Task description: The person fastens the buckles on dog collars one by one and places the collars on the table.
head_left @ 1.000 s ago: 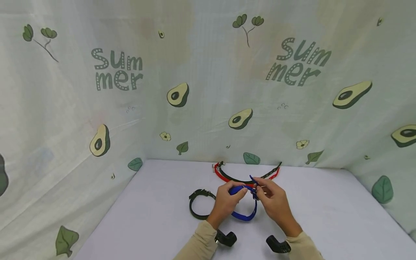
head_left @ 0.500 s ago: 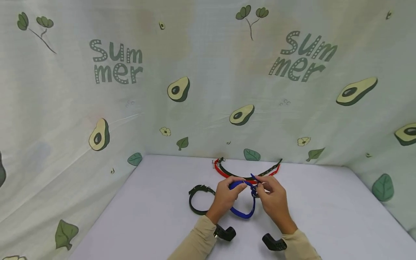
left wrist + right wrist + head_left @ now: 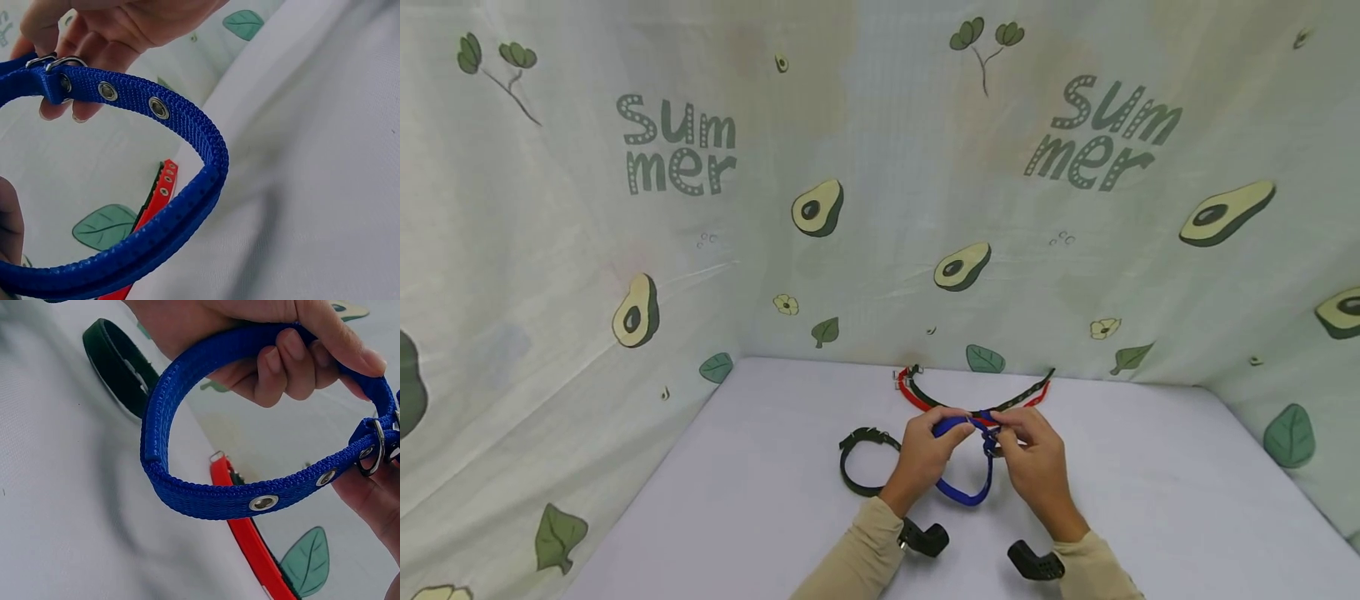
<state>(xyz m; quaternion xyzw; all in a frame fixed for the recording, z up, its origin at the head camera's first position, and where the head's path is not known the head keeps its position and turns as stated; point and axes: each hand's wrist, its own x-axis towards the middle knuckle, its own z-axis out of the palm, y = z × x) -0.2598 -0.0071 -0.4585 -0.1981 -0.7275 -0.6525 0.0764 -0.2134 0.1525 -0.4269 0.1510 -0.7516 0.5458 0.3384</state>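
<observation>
A blue pet collar [image 3: 964, 498], buckled into a loop with metal eyelets, hangs between both hands above the table. My left hand [image 3: 921, 454] grips its padded band, fingers curled around it in the right wrist view, where the collar [image 3: 212, 503] shows its D-ring [image 3: 377, 449]. My right hand [image 3: 1036, 457] pinches the collar at the buckle end, near the strap tip. In the left wrist view, the right-hand fingers lie behind the metal buckle [image 3: 65, 61]; the exact fingertip contact is partly hidden.
A dark, closed collar [image 3: 844, 467] lies left of the left hand, partly covered by it. Behind the hands, a red collar [image 3: 910, 397] and a dark collar [image 3: 1026, 392] lie open in a curve on the white table [image 3: 760, 467]. A printed cloth [image 3: 880, 167] stands behind.
The blue strap tip that stuck up above my right fingers now lies lower, close to them. Both hands stay nearly in place on the collar; the head view has shifted slightly.
</observation>
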